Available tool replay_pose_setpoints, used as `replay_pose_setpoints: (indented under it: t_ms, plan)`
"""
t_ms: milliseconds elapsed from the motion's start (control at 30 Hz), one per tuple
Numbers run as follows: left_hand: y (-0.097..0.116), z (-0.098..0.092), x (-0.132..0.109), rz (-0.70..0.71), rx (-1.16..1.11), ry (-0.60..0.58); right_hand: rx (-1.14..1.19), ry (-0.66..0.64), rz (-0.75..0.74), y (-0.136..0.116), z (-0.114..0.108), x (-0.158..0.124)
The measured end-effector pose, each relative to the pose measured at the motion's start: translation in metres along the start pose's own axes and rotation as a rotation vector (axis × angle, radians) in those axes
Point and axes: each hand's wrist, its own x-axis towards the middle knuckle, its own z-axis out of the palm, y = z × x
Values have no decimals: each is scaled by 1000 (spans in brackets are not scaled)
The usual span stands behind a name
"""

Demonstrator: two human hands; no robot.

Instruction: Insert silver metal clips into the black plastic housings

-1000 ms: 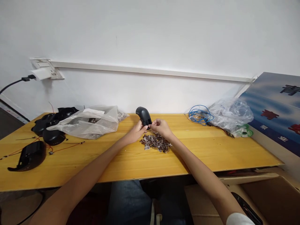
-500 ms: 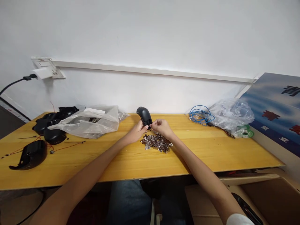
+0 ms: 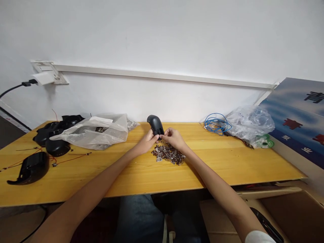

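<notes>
Just past the front edge of a yellow wooden table point(image 3: 227, 168), a left hand point(image 3: 146, 142) and a right hand point(image 3: 174, 139) meet near the table's middle. The left fingers point(image 3: 152, 136) curl closed around the lower end of a black plastic mouse shell point(image 3: 155, 125), which tilts up above the tabletop. The right fingertips point(image 3: 163, 136) pinch narrowly at that same end. Just below the hands lies a heap of small shiny metal parts point(image 3: 168, 154). Toward the table's left end sit more black plastic shells point(image 3: 31, 167) beside a clear plastic bag point(image 3: 93, 135). Toward the right end lie a coil of blue wire point(image 3: 217, 124), a crumpled clear bag point(image 3: 250, 123) and a green spool point(image 3: 265, 143).
</notes>
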Motion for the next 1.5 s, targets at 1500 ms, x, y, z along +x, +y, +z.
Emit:
replay_pose_setpoints:
  t_ms: [1500]
  plan:
    - [18, 3, -7, -14, -9, 71, -383, -189, -322, -17, -6, -16]
